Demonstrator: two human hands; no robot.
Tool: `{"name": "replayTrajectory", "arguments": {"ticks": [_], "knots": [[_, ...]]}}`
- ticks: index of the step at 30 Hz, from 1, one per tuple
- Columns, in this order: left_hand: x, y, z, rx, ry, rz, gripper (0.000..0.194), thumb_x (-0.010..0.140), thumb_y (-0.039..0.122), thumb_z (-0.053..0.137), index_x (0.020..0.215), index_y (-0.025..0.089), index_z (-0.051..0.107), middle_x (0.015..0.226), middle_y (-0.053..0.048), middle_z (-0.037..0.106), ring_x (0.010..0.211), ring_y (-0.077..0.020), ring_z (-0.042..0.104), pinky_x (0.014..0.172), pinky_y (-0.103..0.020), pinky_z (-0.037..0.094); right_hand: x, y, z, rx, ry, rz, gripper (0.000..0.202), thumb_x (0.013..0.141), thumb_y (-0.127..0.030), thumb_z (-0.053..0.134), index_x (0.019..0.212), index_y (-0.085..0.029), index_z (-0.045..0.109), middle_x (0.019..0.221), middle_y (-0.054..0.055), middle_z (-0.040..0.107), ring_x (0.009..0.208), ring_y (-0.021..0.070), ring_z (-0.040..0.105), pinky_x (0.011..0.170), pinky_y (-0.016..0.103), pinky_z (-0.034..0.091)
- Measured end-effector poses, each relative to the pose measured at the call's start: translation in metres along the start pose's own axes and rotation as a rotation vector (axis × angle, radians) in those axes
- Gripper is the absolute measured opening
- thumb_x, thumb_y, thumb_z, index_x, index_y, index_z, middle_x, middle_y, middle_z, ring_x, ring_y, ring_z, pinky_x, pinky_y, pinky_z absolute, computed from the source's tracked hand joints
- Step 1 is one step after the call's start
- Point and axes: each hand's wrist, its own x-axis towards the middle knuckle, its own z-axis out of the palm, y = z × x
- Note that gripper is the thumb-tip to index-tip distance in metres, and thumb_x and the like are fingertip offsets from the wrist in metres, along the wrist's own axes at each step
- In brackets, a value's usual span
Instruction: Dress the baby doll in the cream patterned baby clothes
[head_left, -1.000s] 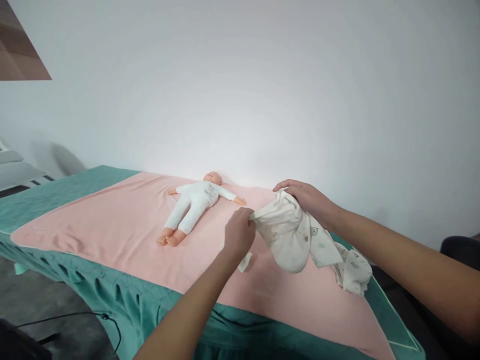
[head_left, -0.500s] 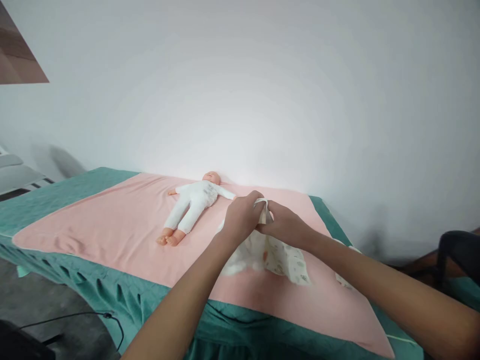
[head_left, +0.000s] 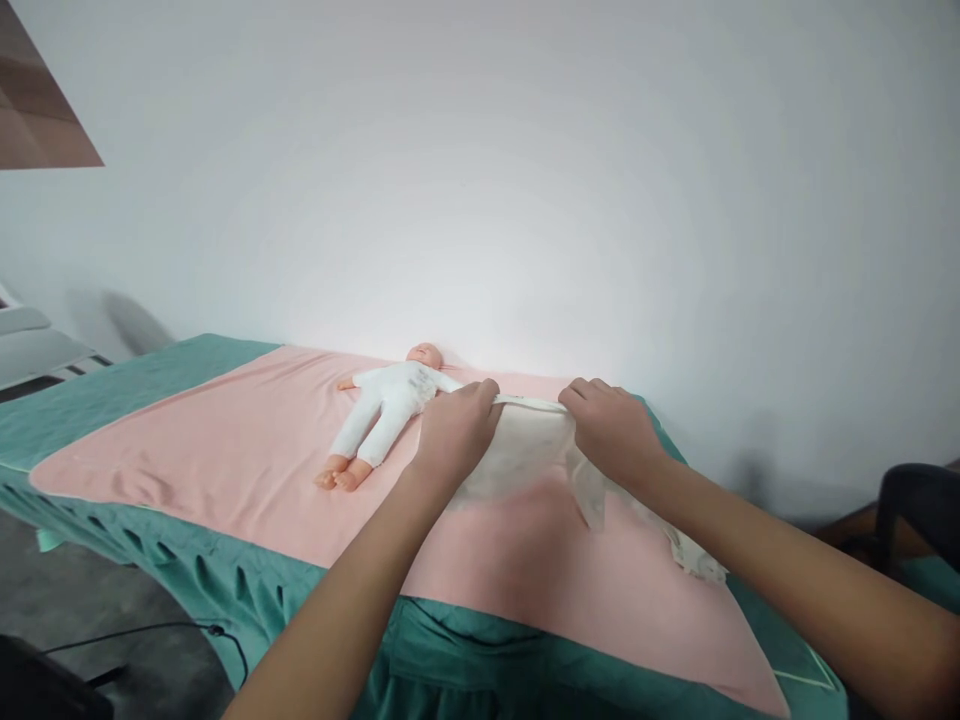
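A white cloth garment [head_left: 525, 450] hangs stretched between my two hands above the pink sheet. My left hand [head_left: 459, 425] is closed on one end of its top edge, and my right hand [head_left: 611, 425] grips the other end. The lower part of the garment is blurred. Left of my hands, a doll [head_left: 394, 400] in a white outfit lies on its back on the pink sheet, its bare feet towards the near edge. My left hand hides the end of one doll arm.
The pink sheet [head_left: 225, 450] lies over a green-covered bed [head_left: 187, 560] against a pale wall. Another patterned white cloth [head_left: 699, 560] rests beneath my right forearm. A black chair [head_left: 911, 490] stands at the right, and a dark cable [head_left: 135, 632] runs at the lower left.
My hands have moved apart, the right one to the right and the left one slightly left. The garment's top edge, bunched before, is now drawn out straight between them.
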Motion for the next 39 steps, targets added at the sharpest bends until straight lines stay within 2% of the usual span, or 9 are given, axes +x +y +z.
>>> {"name": "replayTrajectory", "arguments": {"ticks": [3,7,13,16,19,23,28,34,39], "knots": [[0.002,-0.014,0.003,-0.015,0.108,-0.094,0.019,0.091,0.026,0.040,0.097,0.024,0.058,0.091,-0.003,0.069,0.080,-0.0216,0.063,0.063,-0.028,0.036,-0.003,0.022,0.003,0.149,-0.049,0.135,0.032,0.068,0.002,0.039,0.082,-0.017,0.061,0.090,0.005,0.064,0.082,0.0162,0.051,0.060,0.026,0.024],[0.008,-0.048,0.021,-0.304,0.194,-0.311,0.026,0.085,0.023,0.046,0.105,0.024,0.062,0.092,-0.003,0.070,0.087,-0.0221,0.063,0.072,-0.029,0.041,-0.007,0.060,0.013,0.664,-0.175,0.442,0.022,0.069,-0.012,0.044,0.078,-0.019,0.063,0.075,0.000,0.064,0.072,0.0137,0.054,0.061,0.022,0.033],[0.010,-0.093,0.058,-0.887,-0.070,-0.390,0.031,0.075,0.040,0.059,0.095,0.017,0.067,0.084,-0.003,0.069,0.078,-0.0192,0.061,0.066,-0.025,0.043,-0.018,0.092,0.037,1.121,-0.364,0.748,0.024,0.062,-0.020,0.051,0.083,-0.017,0.062,0.064,-0.001,0.057,0.056,0.0133,0.053,0.051,0.022,0.037],[0.014,-0.095,0.077,-0.708,-0.185,-0.403,0.030,0.080,0.039,0.053,0.095,0.016,0.065,0.083,-0.005,0.068,0.078,-0.0207,0.061,0.068,-0.027,0.044,-0.017,0.092,0.061,1.171,-0.684,0.706,0.029,0.063,-0.021,0.054,0.090,-0.015,0.063,0.076,0.005,0.066,0.064,0.0183,0.061,0.054,0.025,0.044],[0.014,-0.080,0.105,-0.222,-0.180,-0.387,0.024,0.084,0.027,0.049,0.102,0.018,0.063,0.099,-0.010,0.067,0.094,-0.0254,0.061,0.079,-0.034,0.045,-0.013,0.077,0.093,0.853,-0.817,0.512,0.027,0.072,-0.021,0.054,0.096,-0.015,0.065,0.093,0.010,0.068,0.079,0.0200,0.064,0.066,0.026,0.049],[-0.003,-0.040,0.152,-0.010,-0.102,-0.148,0.035,0.087,0.012,0.040,0.118,0.019,0.055,0.125,-0.013,0.056,0.116,-0.0272,0.051,0.093,-0.040,0.043,-0.017,0.030,0.134,0.451,-0.712,0.406,0.030,0.080,-0.012,0.048,0.108,-0.009,0.060,0.115,0.019,0.061,0.105,0.0277,0.056,0.089,0.038,0.044],[-0.027,-0.013,0.201,-0.205,-0.319,-0.069,0.033,0.091,0.014,0.036,0.119,0.019,0.055,0.123,-0.011,0.058,0.119,-0.0215,0.050,0.099,-0.034,0.043,-0.036,-0.042,0.164,0.190,-0.375,0.134,0.033,0.088,-0.005,0.035,0.111,-0.011,0.058,0.117,0.018,0.057,0.110,0.0281,0.050,0.093,0.040,0.037],[-0.024,-0.024,0.225,-0.151,-0.290,-0.196,0.035,0.095,0.026,0.036,0.126,0.017,0.051,0.132,-0.012,0.053,0.130,-0.0239,0.042,0.106,-0.039,0.040,-0.039,-0.070,0.190,0.127,-0.383,0.533,0.026,0.087,-0.014,0.041,0.104,-0.006,0.060,0.102,0.020,0.063,0.100,0.0299,0.056,0.091,0.040,0.036],[-0.020,-0.020,0.223,-0.114,-0.273,-0.186,0.048,0.096,0.036,0.036,0.142,0.021,0.037,0.144,-0.012,0.044,0.137,-0.0284,0.035,0.105,-0.045,0.042,-0.029,-0.078,0.207,0.135,-0.187,0.723,0.037,0.083,-0.019,0.043,0.113,-0.002,0.055,0.111,0.024,0.059,0.112,0.0359,0.049,0.102,0.045,0.027]]}}
